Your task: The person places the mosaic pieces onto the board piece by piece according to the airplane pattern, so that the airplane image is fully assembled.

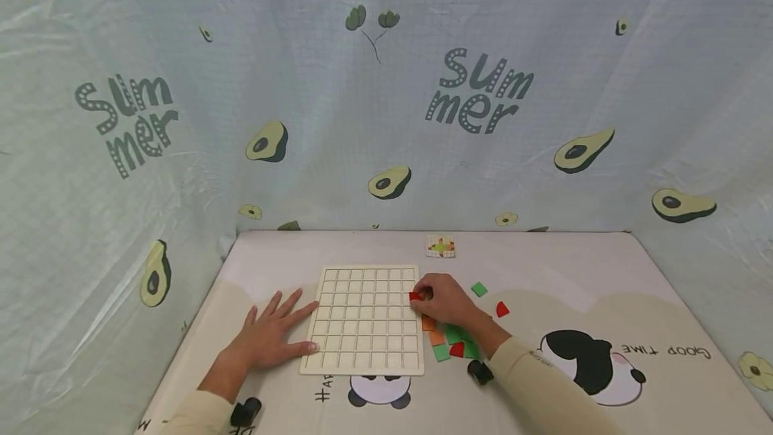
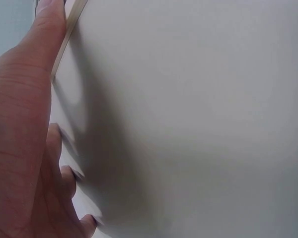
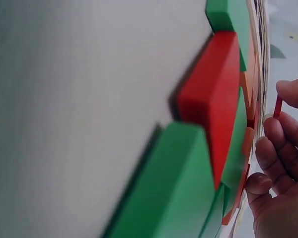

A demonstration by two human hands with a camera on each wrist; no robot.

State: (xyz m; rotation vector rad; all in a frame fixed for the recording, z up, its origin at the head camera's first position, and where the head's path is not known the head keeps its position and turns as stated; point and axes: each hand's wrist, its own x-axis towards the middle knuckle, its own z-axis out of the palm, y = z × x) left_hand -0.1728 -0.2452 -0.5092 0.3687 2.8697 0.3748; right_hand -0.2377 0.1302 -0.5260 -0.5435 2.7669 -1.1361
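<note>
A pale wooden grid board (image 1: 370, 319) lies flat on the table. My left hand (image 1: 272, 335) rests at its left side, fingers spread, with the thumb and a fingertip touching the edge. The left wrist view shows this hand (image 2: 20, 134) beside the board's edge (image 2: 69, 44). Over the board's right edge, my right hand (image 1: 448, 302) pinches a small red piece (image 1: 415, 296) between thumb and fingers. In the right wrist view the red piece (image 3: 278, 106) appears edge-on. Below that hand lie orange tiles (image 1: 436, 338), green tiles (image 1: 441, 352) and a red curved piece (image 1: 457, 350), partly covered.
A small pattern card (image 1: 441, 246) lies behind the board. To the right of my right hand are a loose green tile (image 1: 480, 289) and another red piece (image 1: 502, 309). Printed curtains (image 1: 338, 99) enclose the table's back and sides.
</note>
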